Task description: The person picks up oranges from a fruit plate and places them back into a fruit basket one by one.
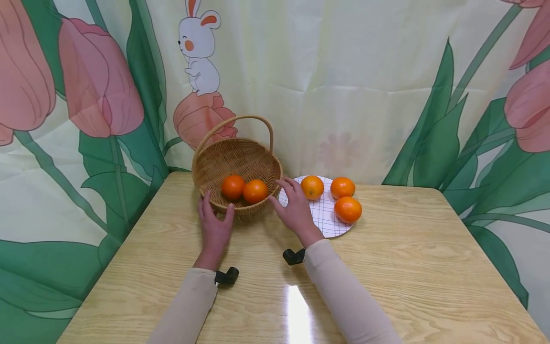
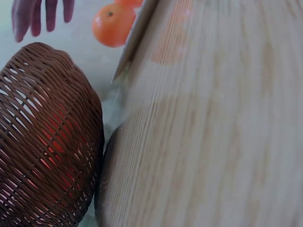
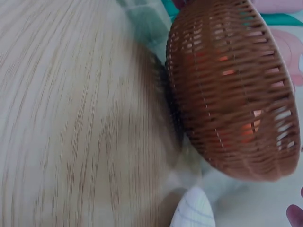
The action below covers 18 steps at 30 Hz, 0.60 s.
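Observation:
A wicker basket with a tall arched handle stands at the back left of the table, its open side facing me. Inside it lie two round oranges, partly visible through the weave in both wrist views. My left hand is at the basket's front left rim, thumb and fingers spread. Over by the right rim is my right hand, its fingers apart and slightly bent. In the left wrist view, the right hand's fingers hang beyond the basket with a gap between. Neither hand holds anything.
Right of the basket lies a round white plate with a grid pattern. Three oranges sit on it, two toward its right edge. A printed curtain hangs behind the wooden table.

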Tool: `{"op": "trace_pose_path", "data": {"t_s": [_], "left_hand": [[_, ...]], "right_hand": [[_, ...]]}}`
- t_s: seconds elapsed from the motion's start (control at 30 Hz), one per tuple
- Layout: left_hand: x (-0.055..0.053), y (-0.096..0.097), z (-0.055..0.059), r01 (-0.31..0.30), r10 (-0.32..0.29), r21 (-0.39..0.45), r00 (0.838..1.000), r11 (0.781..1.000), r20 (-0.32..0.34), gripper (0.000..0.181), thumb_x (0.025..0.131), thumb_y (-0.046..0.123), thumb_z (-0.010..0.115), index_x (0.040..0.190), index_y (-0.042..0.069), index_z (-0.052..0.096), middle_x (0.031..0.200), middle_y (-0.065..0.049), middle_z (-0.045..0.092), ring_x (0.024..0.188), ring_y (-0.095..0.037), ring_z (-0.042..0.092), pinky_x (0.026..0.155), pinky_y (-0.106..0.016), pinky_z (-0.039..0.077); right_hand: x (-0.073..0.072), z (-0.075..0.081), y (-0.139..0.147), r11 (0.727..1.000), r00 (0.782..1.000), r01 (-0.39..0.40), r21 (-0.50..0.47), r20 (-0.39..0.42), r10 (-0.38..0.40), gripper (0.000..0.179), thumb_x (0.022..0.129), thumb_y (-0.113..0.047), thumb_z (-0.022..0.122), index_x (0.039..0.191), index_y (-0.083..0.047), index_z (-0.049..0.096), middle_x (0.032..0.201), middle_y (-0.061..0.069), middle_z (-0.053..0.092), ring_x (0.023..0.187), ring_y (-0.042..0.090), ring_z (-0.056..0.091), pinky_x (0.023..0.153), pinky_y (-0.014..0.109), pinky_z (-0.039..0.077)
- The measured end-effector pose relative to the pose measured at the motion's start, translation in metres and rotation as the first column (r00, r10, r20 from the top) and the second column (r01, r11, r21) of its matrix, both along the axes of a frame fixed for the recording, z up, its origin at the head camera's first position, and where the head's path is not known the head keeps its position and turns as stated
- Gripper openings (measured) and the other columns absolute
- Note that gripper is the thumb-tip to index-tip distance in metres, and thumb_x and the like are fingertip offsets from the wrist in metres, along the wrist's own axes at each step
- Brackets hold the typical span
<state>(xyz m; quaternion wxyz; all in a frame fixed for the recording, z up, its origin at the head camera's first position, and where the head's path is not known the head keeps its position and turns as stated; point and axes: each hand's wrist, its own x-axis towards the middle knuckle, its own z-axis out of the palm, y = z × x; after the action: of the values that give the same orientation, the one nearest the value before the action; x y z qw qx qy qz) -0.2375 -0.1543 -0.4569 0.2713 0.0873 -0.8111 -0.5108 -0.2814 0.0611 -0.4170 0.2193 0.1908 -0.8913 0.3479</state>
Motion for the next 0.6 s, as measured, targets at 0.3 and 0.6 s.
{"op": "trace_pose_path", "data": {"t_s": [0.3, 0.6], "left_hand": [[0.001, 0.0, 0.002, -0.006, 0.006, -0.004, 1.0, 1.0, 0.001, 0.074, 0.081, 0.047, 0.061, 0.141, 0.036, 0.019, 0.151, -0.002, 0.011, 0.135, -0.029, 0.023, 0.106, -0.051, 0.027], [0.001, 0.001, 0.001, 0.001, -0.001, -0.004, 1.0, 1.0, -0.005, 0.074, 0.081, 0.05, 0.06, 0.142, 0.034, 0.02, 0.15, -0.002, 0.013, 0.135, -0.027, 0.023, 0.107, -0.049, 0.027]], "right_hand": [[0.003, 0.002, 0.022, 0.998, 0.998, 0.051, 0.044, -0.03, -0.05, 0.05, 0.084, -0.038, 0.062, 0.128, -0.018, 0.051, 0.133, 0.01, 0.045, 0.122, 0.026, 0.044, 0.099, 0.045, 0.04], [0.008, 0.001, 0.04, 0.993, 0.995, 0.097, 0.072, -0.042, -0.094, 0.05, 0.084, -0.038, 0.062, 0.129, -0.019, 0.049, 0.132, 0.009, 0.044, 0.12, 0.026, 0.045, 0.097, 0.043, 0.042]]}}
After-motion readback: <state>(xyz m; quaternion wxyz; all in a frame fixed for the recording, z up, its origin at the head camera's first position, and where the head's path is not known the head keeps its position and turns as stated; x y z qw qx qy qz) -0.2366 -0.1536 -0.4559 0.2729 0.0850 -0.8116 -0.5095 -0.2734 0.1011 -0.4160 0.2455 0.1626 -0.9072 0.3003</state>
